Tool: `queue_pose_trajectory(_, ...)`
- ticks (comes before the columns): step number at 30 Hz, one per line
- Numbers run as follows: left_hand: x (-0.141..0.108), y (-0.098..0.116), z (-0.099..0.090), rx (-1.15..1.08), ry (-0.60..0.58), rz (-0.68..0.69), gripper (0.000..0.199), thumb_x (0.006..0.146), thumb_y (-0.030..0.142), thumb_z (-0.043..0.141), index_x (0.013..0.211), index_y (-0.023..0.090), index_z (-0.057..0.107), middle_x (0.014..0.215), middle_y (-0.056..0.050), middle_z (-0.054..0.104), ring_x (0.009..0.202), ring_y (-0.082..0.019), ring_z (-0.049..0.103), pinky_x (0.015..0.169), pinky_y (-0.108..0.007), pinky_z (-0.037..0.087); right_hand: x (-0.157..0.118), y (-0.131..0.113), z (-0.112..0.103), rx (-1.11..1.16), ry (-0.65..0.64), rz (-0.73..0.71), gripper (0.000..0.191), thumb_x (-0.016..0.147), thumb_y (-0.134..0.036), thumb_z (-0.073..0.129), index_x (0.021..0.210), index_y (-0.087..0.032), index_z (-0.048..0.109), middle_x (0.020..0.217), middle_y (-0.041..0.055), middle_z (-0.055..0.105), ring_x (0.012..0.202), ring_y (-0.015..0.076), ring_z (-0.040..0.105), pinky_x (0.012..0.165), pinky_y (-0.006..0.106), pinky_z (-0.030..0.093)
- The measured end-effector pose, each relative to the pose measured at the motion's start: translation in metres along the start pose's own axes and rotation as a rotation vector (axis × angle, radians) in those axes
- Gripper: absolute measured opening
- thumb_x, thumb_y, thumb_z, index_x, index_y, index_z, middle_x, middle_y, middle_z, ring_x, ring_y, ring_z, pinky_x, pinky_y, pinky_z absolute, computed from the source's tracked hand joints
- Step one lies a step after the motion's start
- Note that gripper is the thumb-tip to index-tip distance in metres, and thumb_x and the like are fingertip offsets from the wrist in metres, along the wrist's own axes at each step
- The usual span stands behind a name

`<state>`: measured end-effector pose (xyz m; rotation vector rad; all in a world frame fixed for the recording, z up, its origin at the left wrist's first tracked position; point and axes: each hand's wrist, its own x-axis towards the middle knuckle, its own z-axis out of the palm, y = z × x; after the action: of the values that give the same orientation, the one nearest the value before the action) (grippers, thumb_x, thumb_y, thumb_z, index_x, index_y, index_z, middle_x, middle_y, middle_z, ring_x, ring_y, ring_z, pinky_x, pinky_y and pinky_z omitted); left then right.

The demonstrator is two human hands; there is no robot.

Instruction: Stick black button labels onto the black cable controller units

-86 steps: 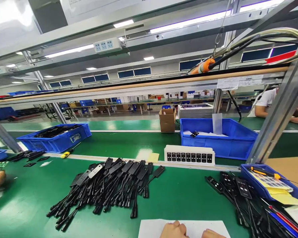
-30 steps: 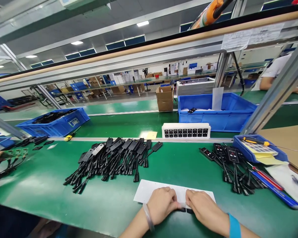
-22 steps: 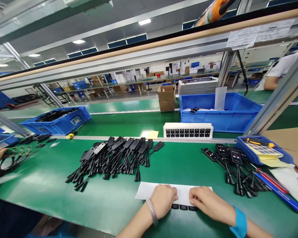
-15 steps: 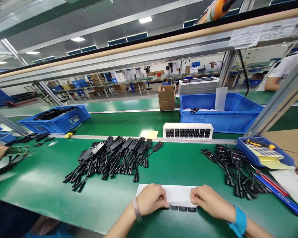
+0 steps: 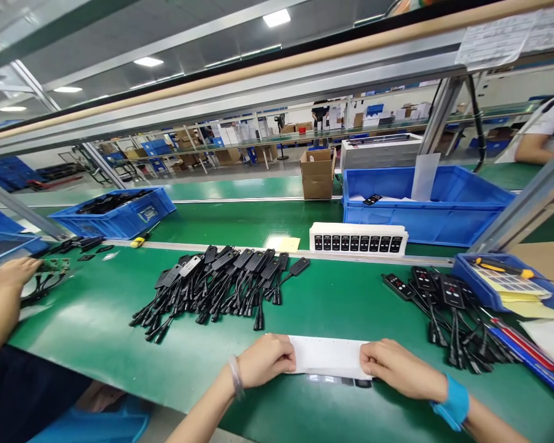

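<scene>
My left hand (image 5: 270, 360) is closed in a pinch on the left end of a narrow white sheet (image 5: 327, 355). Its right end is gripped by my right hand (image 5: 399, 368), fingers curled in. The sheet is stretched level between both fists, low over the green bench. Along its lower edge show a clear shiny film strip and small dark tabs (image 5: 362, 383), partly hidden under the sheet. Beyond my hands lies a heap of black cable controllers (image 5: 226, 286). Right of my right hand are more black controllers (image 5: 452, 292) with red markings and short cables.
A white holder (image 5: 357, 229) with a row of black panels stands behind. Blue bins (image 5: 425, 215) and a cardboard box (image 5: 317, 178) line the back. At right are a small tray (image 5: 477, 289) and blue and red pens. A co-worker's hand (image 5: 16, 274) holds a green circuit board at left.
My hands have moved farther apart, the left one shifting left along the sheet. Less of the dark tabs shows below it. The whole view has shifted slightly.
</scene>
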<state>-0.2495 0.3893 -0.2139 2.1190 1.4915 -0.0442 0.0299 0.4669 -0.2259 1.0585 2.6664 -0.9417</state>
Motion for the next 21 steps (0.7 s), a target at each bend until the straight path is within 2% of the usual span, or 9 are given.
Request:
queue_pose_trajectory(6,-0.002,0.005,0.017,0.137,0.092,-0.123,0.019,0.092,0.019,0.042,0.087,0.015,0.060,0.094,-0.008,0.064,0.085,-0.022,0.062,0.075,-0.030,0.045,0.000,0.000,0.002,0.056,0.025,0.001,0.017,0.081,-0.020,0.047,0.070,-0.021,0.060,0.072,0.0006,0.066,0.070,0.0166,0.057,0.064,0.025,0.036)
queue_pose_trajectory(9,0.000,0.010,0.022,0.200,0.090,-0.161,0.017,0.093,0.019,0.040,0.090,0.016,0.056,0.097,-0.009,0.062,0.088,-0.023,0.061,0.076,-0.033,0.045,-0.005,-0.003,0.001,0.025,0.068,0.013,0.020,0.083,-0.019,0.045,0.072,-0.021,0.062,0.073,0.0011,0.067,0.070,0.0163,0.058,0.064,0.025,0.038)
queue_pose_trajectory(13,-0.001,0.009,0.018,0.164,0.084,-0.174,0.014,0.092,0.022,0.043,0.088,0.018,0.056,0.096,-0.005,0.063,0.086,-0.021,0.062,0.074,-0.030,0.045,0.002,-0.009,-0.026,-0.069,0.040,-0.030,0.010,0.073,-0.016,0.057,0.076,-0.020,0.066,0.077,0.0021,0.069,0.072,0.0184,0.061,0.062,0.024,0.039)
queue_pose_trajectory(16,-0.002,0.006,0.017,0.122,0.104,-0.164,0.012,0.091,0.023,0.047,0.088,0.018,0.058,0.095,-0.003,0.065,0.084,-0.020,0.062,0.074,-0.028,0.045,0.038,-0.016,-0.061,-0.113,0.178,-0.112,0.016,0.083,-0.018,0.051,0.077,-0.020,0.067,0.081,0.0031,0.069,0.074,0.0179,0.062,0.066,0.026,0.043)
queue_pose_trajectory(19,0.000,0.002,0.020,0.080,0.118,-0.168,0.009,0.088,0.024,0.052,0.088,0.019,0.059,0.096,-0.002,0.066,0.086,-0.020,0.063,0.075,-0.027,0.045,0.101,-0.025,-0.090,-0.137,0.304,-0.135,0.023,0.089,-0.015,0.044,0.099,-0.018,0.065,0.102,0.0064,0.068,0.093,0.0181,0.061,0.080,0.027,0.044)
queue_pose_trajectory(21,0.004,-0.002,0.024,0.058,0.104,-0.182,0.007,0.086,0.024,0.055,0.088,0.019,0.060,0.098,-0.003,0.066,0.089,-0.020,0.063,0.077,-0.026,0.045,0.149,-0.033,-0.102,-0.173,0.366,-0.117,0.025,0.090,-0.012,0.045,0.109,-0.014,0.061,0.113,0.0094,0.064,0.104,0.0192,0.058,0.089,0.031,0.043)
